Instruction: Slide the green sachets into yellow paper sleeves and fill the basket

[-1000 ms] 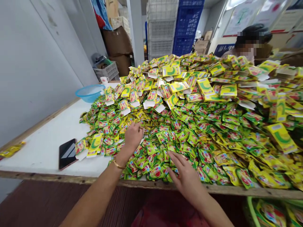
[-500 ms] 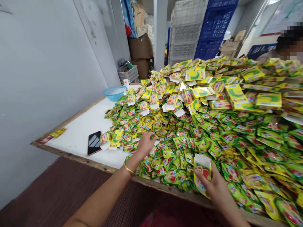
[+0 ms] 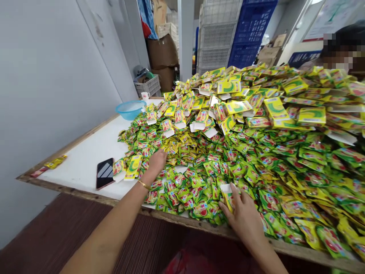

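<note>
My left hand [image 3: 157, 161], with a gold bangle at the wrist, is over the left part of the pile of green sachets [image 3: 196, 180]. Its fingers are bent together, and whatever they hold is hidden. On the right, my right hand [image 3: 244, 213] is shut on a small open carton [image 3: 229, 196], its white flap pointing away from me. The carton lies low over the sachets near the table's front edge. Yellow sachets [image 3: 182, 148] are mixed in at the pile's middle. More yellow cartons [image 3: 229, 86] are heaped behind.
A phone [image 3: 105, 174] lies left of two cartons [image 3: 133, 167]. Farther back are a blue basin [image 3: 130, 109] and a white cup [image 3: 145, 95]. A yellow packet [image 3: 55, 162] sits at the left corner. Stacked crates [image 3: 216, 36] and a person [image 3: 339, 49] are beyond the table.
The view has shifted slightly. My left hand has moved left and a little away over the sachets. My right hand has turned, its fingers now covering more of the carton.
</note>
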Action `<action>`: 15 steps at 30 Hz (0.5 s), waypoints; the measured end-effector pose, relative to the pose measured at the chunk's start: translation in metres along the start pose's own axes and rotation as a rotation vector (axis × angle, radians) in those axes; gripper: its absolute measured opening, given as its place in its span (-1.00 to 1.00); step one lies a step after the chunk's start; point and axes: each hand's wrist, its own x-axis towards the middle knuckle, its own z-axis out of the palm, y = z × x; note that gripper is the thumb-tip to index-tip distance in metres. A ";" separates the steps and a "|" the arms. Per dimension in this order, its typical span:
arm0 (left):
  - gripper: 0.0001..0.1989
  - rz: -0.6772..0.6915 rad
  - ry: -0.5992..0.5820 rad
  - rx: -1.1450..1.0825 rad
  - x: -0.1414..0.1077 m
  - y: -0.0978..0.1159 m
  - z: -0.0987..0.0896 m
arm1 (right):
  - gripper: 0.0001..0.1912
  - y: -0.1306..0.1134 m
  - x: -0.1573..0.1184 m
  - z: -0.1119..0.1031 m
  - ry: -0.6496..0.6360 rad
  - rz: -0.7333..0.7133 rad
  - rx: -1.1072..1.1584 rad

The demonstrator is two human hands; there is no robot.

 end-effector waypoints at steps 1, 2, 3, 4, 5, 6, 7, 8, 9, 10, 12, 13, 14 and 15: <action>-0.67 -0.007 0.015 0.003 -0.004 0.001 -0.005 | -0.40 -0.001 -0.001 0.001 0.000 -0.014 -0.021; -0.65 -0.009 0.045 0.002 -0.009 0.003 -0.009 | -0.44 -0.002 -0.001 0.002 0.002 -0.016 -0.039; -0.64 0.001 0.083 -0.005 -0.013 0.007 -0.012 | -0.46 -0.003 -0.001 0.003 0.007 -0.011 -0.051; -0.65 0.026 0.120 -0.016 -0.016 0.010 -0.014 | -0.48 -0.004 -0.002 0.004 0.014 -0.004 -0.055; -0.68 0.058 0.148 -0.026 -0.018 0.014 -0.015 | -0.49 -0.005 -0.002 0.004 0.022 0.001 -0.054; -0.72 0.082 0.158 -0.027 -0.019 0.016 -0.014 | -0.49 -0.005 -0.003 0.003 0.032 0.005 -0.053; -0.77 0.088 0.146 -0.020 -0.018 0.018 -0.010 | -0.48 -0.005 -0.004 0.003 0.044 0.005 -0.050; -0.77 0.075 0.118 -0.006 -0.015 0.018 -0.006 | -0.48 -0.005 -0.004 0.003 0.055 0.002 -0.046; -0.73 0.050 0.091 0.010 -0.012 0.016 -0.001 | -0.48 -0.004 -0.005 0.003 0.067 -0.004 -0.042; -0.71 0.026 0.072 0.021 -0.008 0.013 0.004 | -0.48 -0.003 -0.005 0.003 0.081 -0.014 -0.040; -0.78 0.021 0.056 0.016 -0.001 0.005 0.010 | -0.48 -0.001 -0.005 0.005 0.102 -0.037 -0.037; -0.84 0.038 0.059 0.007 0.001 0.001 0.011 | -0.48 0.000 -0.005 0.006 0.109 -0.046 -0.037; -0.86 0.051 0.065 -0.001 0.002 -0.002 0.010 | -0.48 0.000 -0.004 0.007 0.116 -0.053 -0.037; -0.84 0.055 0.074 -0.010 0.001 -0.004 0.008 | -0.49 0.001 -0.004 0.008 0.124 -0.058 -0.038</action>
